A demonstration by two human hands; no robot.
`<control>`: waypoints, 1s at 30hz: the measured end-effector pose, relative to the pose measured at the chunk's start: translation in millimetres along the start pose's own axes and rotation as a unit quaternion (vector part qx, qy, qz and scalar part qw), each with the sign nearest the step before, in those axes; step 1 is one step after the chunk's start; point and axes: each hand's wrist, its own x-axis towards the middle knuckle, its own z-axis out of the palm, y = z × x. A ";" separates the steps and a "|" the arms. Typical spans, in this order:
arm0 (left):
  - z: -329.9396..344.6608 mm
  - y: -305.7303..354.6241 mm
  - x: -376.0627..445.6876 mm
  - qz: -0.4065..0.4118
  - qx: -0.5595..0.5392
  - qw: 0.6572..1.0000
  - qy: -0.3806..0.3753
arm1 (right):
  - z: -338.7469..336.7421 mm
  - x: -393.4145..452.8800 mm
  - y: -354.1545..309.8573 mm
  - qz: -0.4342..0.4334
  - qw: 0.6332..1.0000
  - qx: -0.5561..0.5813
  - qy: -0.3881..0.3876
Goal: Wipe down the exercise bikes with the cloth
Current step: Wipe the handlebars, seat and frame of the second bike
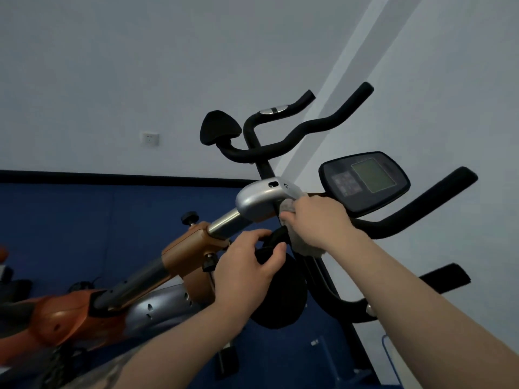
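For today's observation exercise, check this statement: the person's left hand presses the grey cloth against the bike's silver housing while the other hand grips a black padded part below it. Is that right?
Not quite: the head view shows the right hand pressing the grey cloth against the silver housing. The left hand grips the black padded part below it.

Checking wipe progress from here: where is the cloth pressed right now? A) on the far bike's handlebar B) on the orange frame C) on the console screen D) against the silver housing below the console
D: the right hand presses the cloth against the silver housing.
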 end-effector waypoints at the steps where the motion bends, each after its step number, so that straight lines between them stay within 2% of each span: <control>1: 0.0 -0.1 0.4 0.000 0.000 1.000 0.000 | 1.2 0.9 -1.0 0.002 1.000 -0.007 0.008; 5: -0.4 0.3 1.1 0.004 0.005 1.000 0.000 | 1.4 19.4 -13.9 0.077 0.997 0.027 0.007; 7: -1.0 -0.4 0.0 0.008 0.009 1.000 0.001 | 4.5 17.7 -11.8 0.085 0.994 0.063 0.012; 12: -1.2 1.3 -0.3 0.022 0.013 1.000 0.000 | 0.8 -18.2 7.1 -0.007 0.995 0.078 0.056; 16: -1.5 -1.6 -0.7 0.042 0.009 0.999 0.012 | -1.3 -54.4 30.6 -0.106 0.964 0.236 0.060; 18: -1.6 -1.9 -0.6 0.052 0.010 0.998 0.020 | -0.5 -74.8 39.6 -0.117 0.957 0.256 0.074; 22: -4.9 0.5 -1.2 0.127 0.033 0.991 0.036 | 3.6 -114.5 51.3 -0.067 0.978 0.192 0.048; 26: -0.2 7.4 -8.4 0.234 0.119 0.964 0.037 | 12.5 -138.9 47.8 -0.010 0.996 0.090 -0.006; 28: 2.0 8.6 -10.2 0.230 0.133 0.964 0.029 | 27.0 -144.1 31.6 0.017 0.999 0.013 -0.024; 30: 1.4 7.6 -9.8 0.206 0.115 0.971 0.022 | 39.5 -137.6 16.5 0.047 0.999 0.006 -0.022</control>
